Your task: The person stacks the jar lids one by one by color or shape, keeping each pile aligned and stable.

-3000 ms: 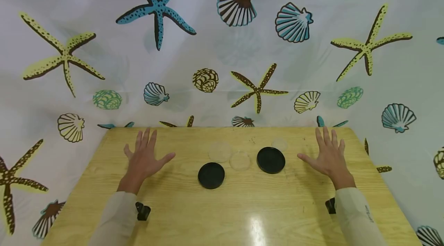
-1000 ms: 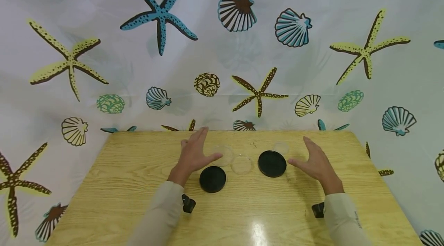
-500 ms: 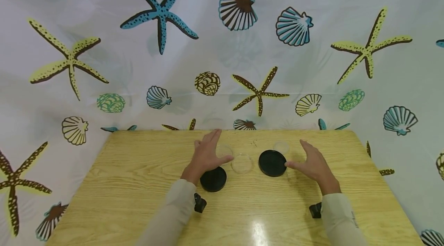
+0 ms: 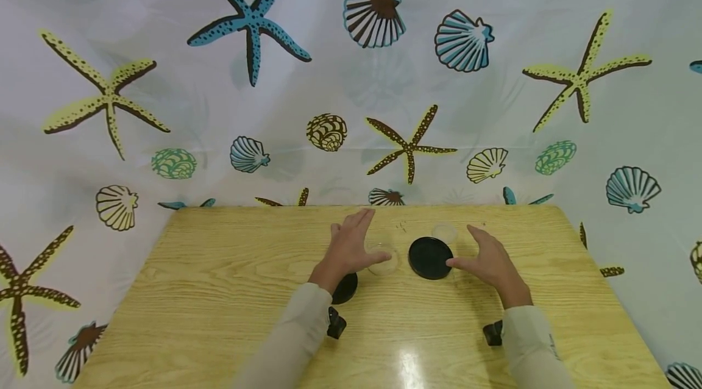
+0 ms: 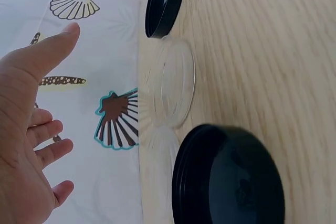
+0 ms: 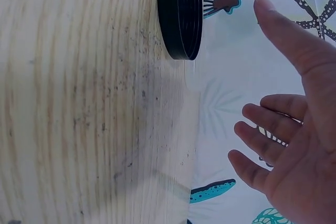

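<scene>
My left hand (image 4: 348, 249) hovers over the left group of discs, thumb spread from the fingers, holding nothing. Its wrist partly covers the smaller black round lid (image 4: 345, 289), which lies hollow side up in the left wrist view. A clear round lid (image 5: 176, 82) lies partly under the left thumb in the head view. Another clear disc (image 5: 160, 166) is hidden there behind the hand. My right hand (image 4: 490, 261), thumb and fingers apart, is also bare; its thumb overlaps the edge of the larger black lid (image 4: 430, 258) in the head view. Contact cannot be told.
Behind the larger black lid lies a small clear disc (image 4: 444, 232). Everything lies on a pale wooden table (image 4: 219, 291). A white cloth (image 4: 384, 90) printed with starfish and shells hangs along the back and sides. A small black device (image 4: 336, 323) sits at each wrist.
Both hands have come inward from the table's sides, the left by more. The left hand now covers the large clear disc and part of the smaller black lid. The lids stay put.
</scene>
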### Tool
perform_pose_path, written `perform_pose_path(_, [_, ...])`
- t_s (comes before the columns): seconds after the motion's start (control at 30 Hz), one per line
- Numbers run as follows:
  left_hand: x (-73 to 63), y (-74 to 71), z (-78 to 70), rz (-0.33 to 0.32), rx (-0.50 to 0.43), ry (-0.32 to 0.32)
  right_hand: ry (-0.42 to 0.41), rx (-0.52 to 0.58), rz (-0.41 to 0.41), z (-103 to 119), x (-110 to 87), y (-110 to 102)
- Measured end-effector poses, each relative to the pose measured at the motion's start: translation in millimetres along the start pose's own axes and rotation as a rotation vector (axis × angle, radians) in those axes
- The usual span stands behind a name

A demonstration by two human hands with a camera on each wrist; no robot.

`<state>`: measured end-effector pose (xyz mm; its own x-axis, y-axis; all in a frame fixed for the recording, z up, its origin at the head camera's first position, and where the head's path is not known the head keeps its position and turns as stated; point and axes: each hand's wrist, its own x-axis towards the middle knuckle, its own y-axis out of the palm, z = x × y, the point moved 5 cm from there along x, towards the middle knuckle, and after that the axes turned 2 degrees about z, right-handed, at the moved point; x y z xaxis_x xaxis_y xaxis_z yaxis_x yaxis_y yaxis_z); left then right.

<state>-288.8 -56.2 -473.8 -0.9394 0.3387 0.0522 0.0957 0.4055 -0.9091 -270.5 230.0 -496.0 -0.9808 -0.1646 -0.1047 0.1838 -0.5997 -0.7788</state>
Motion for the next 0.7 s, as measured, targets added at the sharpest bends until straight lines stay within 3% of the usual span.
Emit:
perform_pose_path(0.33, [9.5, 19.0, -15.3, 0.054, -0.005, 0.021, -0.004, -0.043, 0.025, 1, 5.0, 9])
perform_pose_path(0.7, [12.0, 32.9, -25.6, 0.066, -0.014, 0.051, 0.010, -0.049, 0.038, 1, 5.1, 15])
